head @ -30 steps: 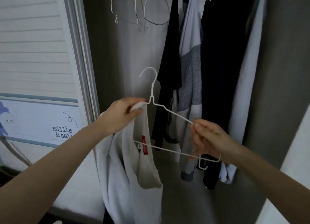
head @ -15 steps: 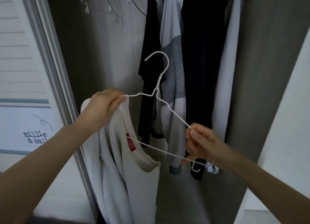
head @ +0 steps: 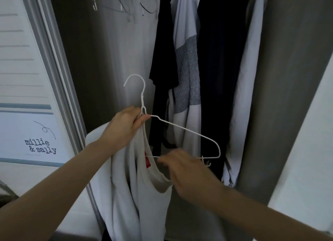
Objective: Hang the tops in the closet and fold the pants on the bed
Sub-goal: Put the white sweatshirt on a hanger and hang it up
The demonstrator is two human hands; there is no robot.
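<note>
Gripping both the neck of the white wire hanger (head: 187,132) and the bunched shoulder of the white top (head: 144,195), the left hand (head: 124,127) has its fingers and thumb curled round them just below the hanger's twisted stem, with the hook standing upright above the knuckles. Down from that grip the top hangs in loose folds, its neckline open and a red label (head: 147,160) showing inside it; the hanger's left arm is under the fabric while its right arm and lower bar stand bare. By the lower bar is the right hand (head: 185,170), blurred, so I cannot tell whether its grip is closed on the wire or loose. Behind them the closet (head: 297,78) holds a row of hung garments: a black top (head: 164,64), a pale grey-panelled shirt (head: 187,74), a dark garment (head: 218,69) and a light one (head: 246,89). Empty wire hangers (head: 126,2) hang at upper left. Left of the frame, a white panel reads "millie & sally" (head: 40,147).
</note>
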